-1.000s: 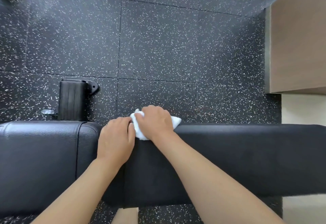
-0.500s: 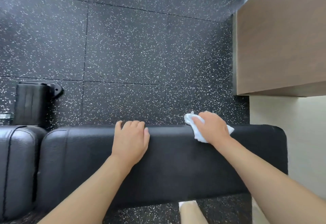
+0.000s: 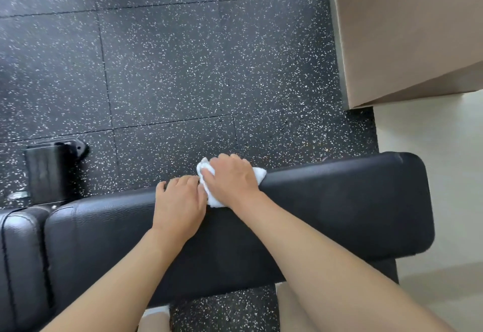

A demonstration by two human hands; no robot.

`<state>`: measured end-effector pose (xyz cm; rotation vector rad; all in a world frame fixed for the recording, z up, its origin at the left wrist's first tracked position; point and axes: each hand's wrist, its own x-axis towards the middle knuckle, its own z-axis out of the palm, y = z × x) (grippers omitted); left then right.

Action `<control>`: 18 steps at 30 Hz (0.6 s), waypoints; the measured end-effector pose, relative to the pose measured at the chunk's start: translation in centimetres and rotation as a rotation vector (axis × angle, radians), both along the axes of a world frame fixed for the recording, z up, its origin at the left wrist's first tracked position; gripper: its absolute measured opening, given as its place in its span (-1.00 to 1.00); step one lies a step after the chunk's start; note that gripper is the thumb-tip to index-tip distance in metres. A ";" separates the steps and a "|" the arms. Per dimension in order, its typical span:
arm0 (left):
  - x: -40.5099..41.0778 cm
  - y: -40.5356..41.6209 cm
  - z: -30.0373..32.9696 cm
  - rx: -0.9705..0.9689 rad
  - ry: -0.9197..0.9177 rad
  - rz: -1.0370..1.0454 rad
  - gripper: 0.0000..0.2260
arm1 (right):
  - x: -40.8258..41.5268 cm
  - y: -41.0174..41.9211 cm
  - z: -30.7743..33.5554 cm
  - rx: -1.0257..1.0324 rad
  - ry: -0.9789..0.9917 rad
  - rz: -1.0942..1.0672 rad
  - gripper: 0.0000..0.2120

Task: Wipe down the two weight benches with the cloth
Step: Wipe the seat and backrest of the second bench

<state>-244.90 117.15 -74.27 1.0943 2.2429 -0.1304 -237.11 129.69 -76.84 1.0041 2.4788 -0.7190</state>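
Note:
A black padded weight bench [image 3: 339,214] runs left to right across the lower half of the view, its long pad ending at the right. My right hand [image 3: 232,182] presses a white cloth [image 3: 209,196] onto the pad's far edge, fingers curled over it. My left hand [image 3: 180,206] lies flat on the pad right beside it, fingers hooked over the far edge, holding nothing. A second, shorter pad section [image 3: 23,258] joins at the far left.
Black speckled rubber floor tiles [image 3: 183,83] lie beyond the bench. A black bench foot with a wheel [image 3: 52,167] stands at the left. A wooden cabinet [image 3: 407,31] fills the upper right, with pale floor [image 3: 431,135] below it. My legs show at the bottom.
My right hand has slid the cloth back leftward along the far edge, from near the pad's right end to beside my left hand. The left hand has stayed on the pad.

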 end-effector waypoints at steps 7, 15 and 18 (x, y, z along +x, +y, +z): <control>5.5 6.2 -0.7 0.036 -0.020 -0.068 -0.64 | 12.8 11.9 -0.1 0.066 0.009 -0.085 -0.68; 12.2 13.6 -1.5 0.056 -0.128 -0.208 -0.66 | 21.1 19.3 0.1 0.301 -0.153 -0.191 -0.62; 12.8 14.1 -1.4 0.058 -0.126 -0.179 -0.71 | 18.3 17.1 -0.2 0.253 -0.142 -0.175 -0.62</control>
